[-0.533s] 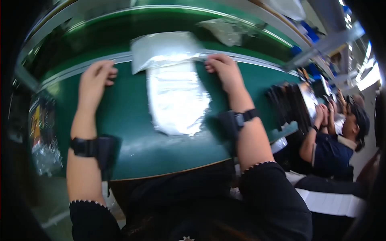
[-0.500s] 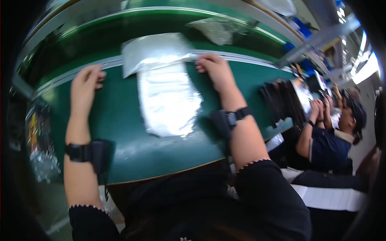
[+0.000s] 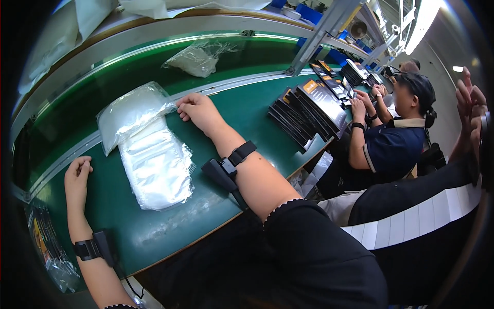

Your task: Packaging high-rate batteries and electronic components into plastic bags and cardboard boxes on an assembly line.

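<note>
Clear plastic bags lie on the green table in two stacks: an upper stack (image 3: 131, 110) set crosswise and overlapping the longer lower stack (image 3: 157, 167). My right hand (image 3: 199, 116) rests beside the upper stack's right corner, fingers loosely curled; they come close to the plastic, and I see no grip on it. My left hand (image 3: 78, 177) is by the table's left side, apart from the bags, its fingers curled in with nothing visible in them. A black strap with a small device sits on each forearm.
A crumpled clear bag (image 3: 198, 59) lies beyond the metal rail. Dark flat packages (image 3: 306, 116) stand in a leaning row at the right, near a co-worker (image 3: 396, 134) in a navy shirt. Plastic-wrapped items (image 3: 49, 242) are at the left edge. A metal post (image 3: 324, 36) rises behind.
The view has swung to the right, so the bags and both hands appear further left, and more of the packages and co-worker shows. The hands keep about the same places by the bags.
</note>
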Demonstrator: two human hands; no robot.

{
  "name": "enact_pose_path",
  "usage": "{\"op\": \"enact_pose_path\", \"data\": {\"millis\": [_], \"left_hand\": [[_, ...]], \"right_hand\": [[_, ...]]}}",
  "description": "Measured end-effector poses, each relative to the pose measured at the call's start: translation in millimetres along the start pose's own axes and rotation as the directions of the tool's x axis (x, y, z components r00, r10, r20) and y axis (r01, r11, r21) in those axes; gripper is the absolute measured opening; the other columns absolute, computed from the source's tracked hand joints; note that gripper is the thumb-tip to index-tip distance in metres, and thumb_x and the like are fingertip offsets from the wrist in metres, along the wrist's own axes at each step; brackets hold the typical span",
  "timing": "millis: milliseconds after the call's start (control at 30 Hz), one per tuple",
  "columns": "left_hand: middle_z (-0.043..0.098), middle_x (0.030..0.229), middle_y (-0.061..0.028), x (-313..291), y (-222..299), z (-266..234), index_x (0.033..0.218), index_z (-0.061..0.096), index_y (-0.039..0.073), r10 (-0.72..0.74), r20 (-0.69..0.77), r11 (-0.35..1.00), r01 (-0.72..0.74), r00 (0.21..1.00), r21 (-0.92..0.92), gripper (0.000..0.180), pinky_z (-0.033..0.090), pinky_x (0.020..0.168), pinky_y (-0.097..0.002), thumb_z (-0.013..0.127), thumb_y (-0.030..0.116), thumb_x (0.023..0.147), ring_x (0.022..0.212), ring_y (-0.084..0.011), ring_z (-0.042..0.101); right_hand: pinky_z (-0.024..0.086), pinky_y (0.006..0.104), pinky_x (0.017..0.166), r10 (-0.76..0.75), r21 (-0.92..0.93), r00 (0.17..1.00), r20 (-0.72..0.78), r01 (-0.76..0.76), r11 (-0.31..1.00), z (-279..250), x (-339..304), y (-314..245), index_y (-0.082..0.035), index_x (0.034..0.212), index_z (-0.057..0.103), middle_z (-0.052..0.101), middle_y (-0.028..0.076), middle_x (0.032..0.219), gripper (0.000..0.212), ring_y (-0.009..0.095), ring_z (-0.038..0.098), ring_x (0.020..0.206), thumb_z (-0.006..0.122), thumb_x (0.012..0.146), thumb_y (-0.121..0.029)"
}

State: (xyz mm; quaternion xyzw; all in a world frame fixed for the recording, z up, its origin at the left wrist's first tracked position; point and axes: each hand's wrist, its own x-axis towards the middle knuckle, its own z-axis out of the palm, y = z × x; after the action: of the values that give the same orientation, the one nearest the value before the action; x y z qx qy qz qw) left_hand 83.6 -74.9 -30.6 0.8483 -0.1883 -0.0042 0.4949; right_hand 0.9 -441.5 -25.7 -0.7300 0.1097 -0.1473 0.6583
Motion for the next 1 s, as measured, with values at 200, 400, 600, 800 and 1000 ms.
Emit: {"op": "enact_pose_path", "data": {"millis": [200,400,600,800,1000], "left_hand": [[0.055,0.079,0.0007,-2,1,1,0.101,0.062,0.0,-0.004,0.007,0.999,0.004,1.0,-0.046,0.018,0.04,0.071,-0.0205,0.054,0.014,0.091,0.075,-0.0069,0.05],[0.055,0.081,0.0007,-1,-3,-2,0.103,0.061,-0.001,0.009,0.022,0.997,-0.008,1.0,-0.072,0.019,0.041,0.074,-0.0208,0.054,0.012,0.092,0.077,-0.0072,0.05],[0.055,0.082,-0.0005,1,-10,-4,0.104,0.061,-0.001,0.016,0.01,0.996,-0.015,1.0,-0.091,0.019,0.041,0.076,-0.0218,0.053,0.012,0.092,0.078,-0.0088,0.051],[0.056,0.082,-0.0013,-2,1,-2,0.102,0.062,-0.001,0.035,0.017,0.999,-0.034,0.999,-0.037,0.018,0.041,0.075,-0.0227,0.053,0.011,0.092,0.078,-0.0094,0.051],[0.056,0.082,-0.0009,3,-10,-4,0.104,0.061,-0.001,-0.001,0.002,1.0,0.001,1.0,-0.031,0.018,0.04,0.075,-0.0221,0.053,0.011,0.092,0.077,-0.0092,0.051]], "right_hand": [[0.049,0.0245,0.065,-0.001,0.031,1.0,0.006,0.001,1.0,0,-1,1,0.006,0.099,0.06,0.061,0.009,0.083,0.016,0.013,0.057,0.069,0.051,0.088,-0.003],[0.049,0.0246,0.064,-0.003,0.045,1.0,-0.01,0.004,0.999,3,-1,-1,0.006,0.098,0.059,0.06,0.009,0.083,0.016,0.013,0.057,0.068,0.051,0.087,-0.002],[0.049,0.0264,0.062,-0.226,-0.145,0.969,-0.099,0.21,0.967,12,-22,-9,0.004,0.097,0.06,0.062,0.008,0.079,0.016,0.012,0.057,0.065,0.053,0.085,-0.004],[0.048,0.0296,0.065,-0.669,-0.298,0.738,0.094,0.662,0.688,5,-102,-99,0.003,0.092,0.062,0.062,0.011,0.08,0.013,0.019,0.06,0.071,0.058,0.083,-0.006],[0.046,0.0273,0.069,-0.619,0.401,0.762,0.19,0.516,0.757,-21,-158,-151,0.001,0.098,0.065,0.064,0.007,0.085,0.017,0.015,0.061,0.077,0.062,0.083,-0.005]]}}
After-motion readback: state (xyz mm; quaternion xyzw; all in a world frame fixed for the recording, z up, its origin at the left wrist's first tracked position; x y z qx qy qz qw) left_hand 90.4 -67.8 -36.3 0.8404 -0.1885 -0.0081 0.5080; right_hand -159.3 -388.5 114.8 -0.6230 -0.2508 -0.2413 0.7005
